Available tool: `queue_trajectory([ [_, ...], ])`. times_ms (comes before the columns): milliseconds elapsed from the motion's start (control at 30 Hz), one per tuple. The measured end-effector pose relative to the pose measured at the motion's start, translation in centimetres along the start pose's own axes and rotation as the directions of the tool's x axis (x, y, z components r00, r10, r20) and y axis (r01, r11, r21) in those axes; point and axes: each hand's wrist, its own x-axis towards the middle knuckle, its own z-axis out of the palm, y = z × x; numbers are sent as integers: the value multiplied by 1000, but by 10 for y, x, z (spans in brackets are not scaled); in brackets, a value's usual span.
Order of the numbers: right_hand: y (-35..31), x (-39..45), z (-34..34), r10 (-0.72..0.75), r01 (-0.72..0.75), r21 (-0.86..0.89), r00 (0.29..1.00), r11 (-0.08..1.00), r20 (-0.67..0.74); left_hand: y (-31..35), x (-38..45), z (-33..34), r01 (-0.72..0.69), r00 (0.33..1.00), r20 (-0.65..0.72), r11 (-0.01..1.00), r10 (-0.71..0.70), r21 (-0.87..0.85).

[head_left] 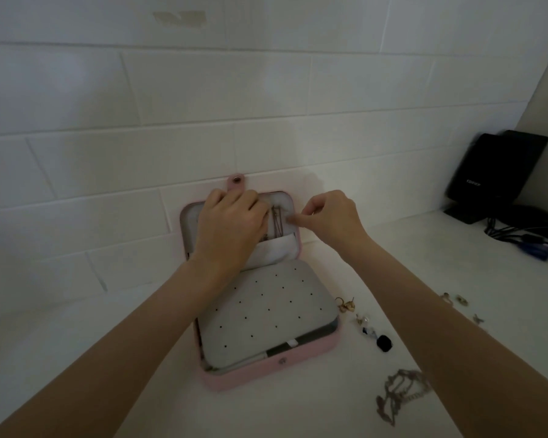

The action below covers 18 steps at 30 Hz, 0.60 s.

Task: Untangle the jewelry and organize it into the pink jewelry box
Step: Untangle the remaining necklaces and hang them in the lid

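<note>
My forearms are reaching over the white bench [108,358], and just by my right arm a knotted bunch of chains [399,392] is lying untouched, with small earrings [366,324] scattered beside the pink jewelry box [298,355]. The box is sitting open against the tiled wall, its grey earring pad facing up and its lid [285,200] propped behind. I am working a thin necklace [277,222] into the lid's pocket. The danger, I judge, is the fine chain twisting on itself or slipping off as I tug, or my push tipping the lid shut. My left hand [231,229] is lying over the lid with fingers curled around the chain's top, though I cannot tell how firmly. My right hand [329,216] is pinching at the lining just beside the necklace, fingers nearly closed.
</note>
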Motion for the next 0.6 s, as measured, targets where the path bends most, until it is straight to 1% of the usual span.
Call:
queue_trajectory([
  [67,1,-7,-5,14,-16,29,999,999,51,1,-6,-5,-11,1000,14,1000,11,-12],
  [200,6,-22,-12,64,-75,71,988,995,141,7,-19,-11,31,985,173,997,-18,-74],
  [300,11,-30,-17,100,-118,73,973,990,207,11,-23,-17,89,965,253,993,-67,-77],
  [367,12,-34,-21,128,-139,26,960,990,249,15,-25,-21,172,941,314,979,-131,-108],
  [433,12,-35,-26,154,-149,-38,947,988,283,21,-25,-24,275,896,393,953,-207,-125],
  [467,11,-36,-29,160,-151,-55,942,987,296,24,-25,-23,314,884,403,940,-238,-132],
  [533,9,-36,-34,157,-146,-57,936,988,315,32,-23,-20,395,853,433,904,-293,-167],
  [600,4,-33,-37,131,-131,-21,946,991,295,37,-21,-18,463,823,461,862,-332,-206],
])
